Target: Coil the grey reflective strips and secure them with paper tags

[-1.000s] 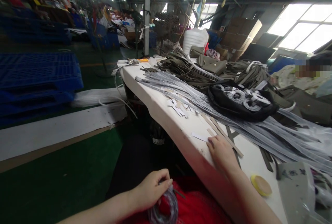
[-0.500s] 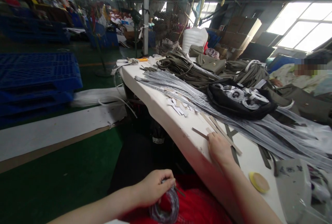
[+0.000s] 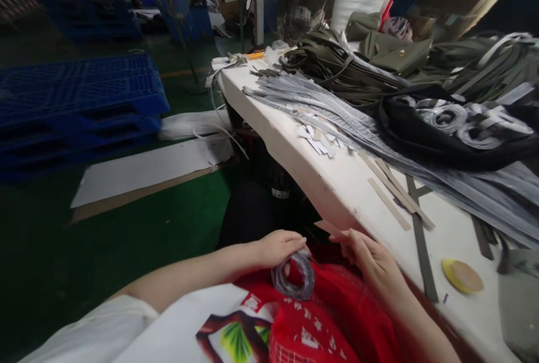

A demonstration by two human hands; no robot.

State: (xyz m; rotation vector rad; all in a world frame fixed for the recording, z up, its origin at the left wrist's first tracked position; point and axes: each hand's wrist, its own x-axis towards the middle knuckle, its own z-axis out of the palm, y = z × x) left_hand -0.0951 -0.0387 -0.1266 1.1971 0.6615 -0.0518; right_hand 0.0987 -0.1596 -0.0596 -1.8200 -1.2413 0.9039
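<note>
Just above the red apron (image 3: 332, 295), my left hand (image 3: 283, 249) is closed round a coil of clear grey strip (image 3: 297, 279), which hangs below the fingers. My right hand (image 3: 362, 251) pinches a short beige strip (image 3: 327, 228) beside the table's front edge, a little right of the coil. More beige strips (image 3: 389, 203) lie on the white table (image 3: 337, 183) beyond my right hand, with a dark green strip (image 3: 421, 251) to their right.
Long grey strips (image 3: 332, 105) run across the table, below dark green straps (image 3: 328, 65). A black bag (image 3: 404, 133) holds white coils. A yellow roll (image 3: 461, 276) lies at the right. Blue pallets (image 3: 80, 99) and a white board (image 3: 147, 169) are on the floor at left.
My right hand has moved from the tabletop back toward my lap, carrying a beige strip. My left hand still holds the coil, now nearer the right hand. The view has tilted down.
</note>
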